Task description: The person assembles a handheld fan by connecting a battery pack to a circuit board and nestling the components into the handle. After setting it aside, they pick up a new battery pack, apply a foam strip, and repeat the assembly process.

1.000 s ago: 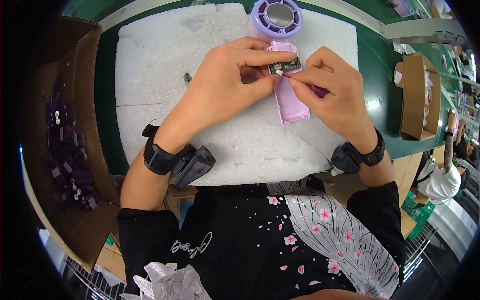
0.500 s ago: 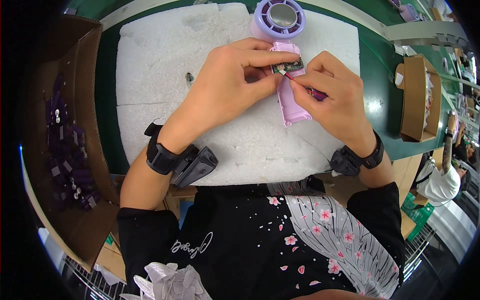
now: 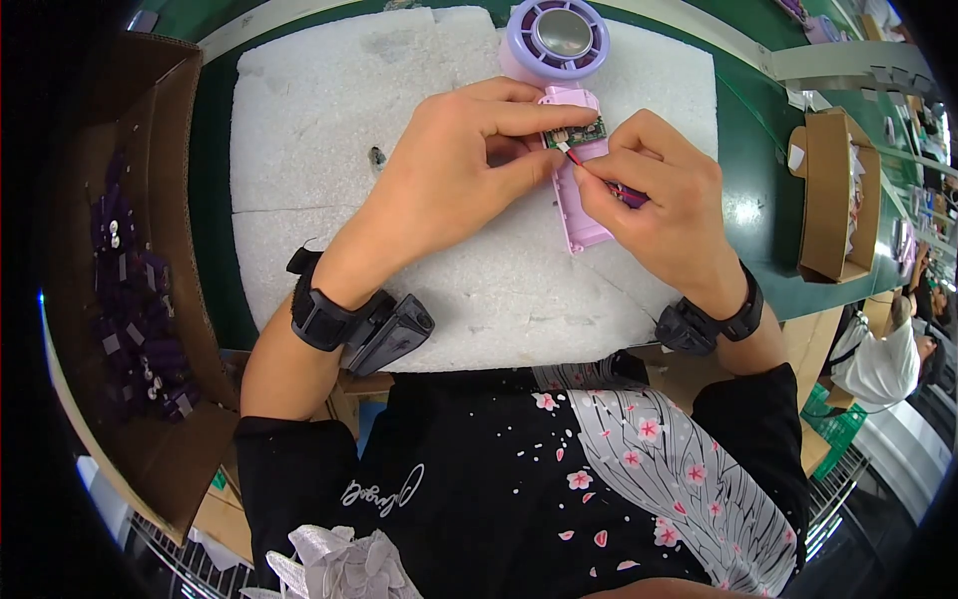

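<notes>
White foam (image 3: 309, 230) leaves hands (image 3: 444, 165) (image 3: 661, 190) room to its left edge, left holding circuit board (image 3: 591, 132), right pinching wires (image 3: 573, 156).

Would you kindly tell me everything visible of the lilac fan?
The fan looks plastic: a round lilac head with dark slots around a silver disc, and a pink handle shell, open-side up, with a green circuit board inside. It lies on white foam, head at the far edge. The left hand touches it; the right hand partly hides it.

room: left side of foam board (image 3: 299, 130) | obstacles: fan head (image 3: 564, 34) beyond fingers (image 3: 544, 118); carton (image 3: 180, 200) at far left
</notes>
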`<action>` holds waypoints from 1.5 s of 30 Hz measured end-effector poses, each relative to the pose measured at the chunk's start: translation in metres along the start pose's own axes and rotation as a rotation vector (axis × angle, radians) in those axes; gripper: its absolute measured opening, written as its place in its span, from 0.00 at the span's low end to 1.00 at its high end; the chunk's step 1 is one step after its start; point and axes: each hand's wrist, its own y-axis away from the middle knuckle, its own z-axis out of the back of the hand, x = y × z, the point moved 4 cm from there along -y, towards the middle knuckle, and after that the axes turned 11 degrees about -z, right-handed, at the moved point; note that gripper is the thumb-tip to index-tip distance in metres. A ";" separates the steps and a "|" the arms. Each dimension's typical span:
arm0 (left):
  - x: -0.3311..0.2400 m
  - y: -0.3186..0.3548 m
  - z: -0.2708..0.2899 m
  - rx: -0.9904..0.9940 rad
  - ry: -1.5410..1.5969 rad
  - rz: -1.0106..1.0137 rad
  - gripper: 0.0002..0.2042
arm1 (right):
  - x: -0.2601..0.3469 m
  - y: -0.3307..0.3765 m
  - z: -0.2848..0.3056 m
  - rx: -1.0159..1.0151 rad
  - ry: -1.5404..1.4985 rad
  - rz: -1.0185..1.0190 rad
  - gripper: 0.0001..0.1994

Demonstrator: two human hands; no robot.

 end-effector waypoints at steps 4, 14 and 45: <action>-0.001 -0.001 -0.001 0.002 -0.012 -0.021 0.19 | 0.001 0.002 -0.001 0.004 0.031 0.033 0.04; -0.005 -0.004 -0.002 -0.042 -0.102 -0.060 0.18 | 0.004 -0.001 0.002 -0.042 0.132 0.121 0.05; -0.008 -0.003 -0.003 -0.017 -0.192 -0.022 0.13 | -0.011 -0.013 0.004 0.086 -0.154 -0.086 0.18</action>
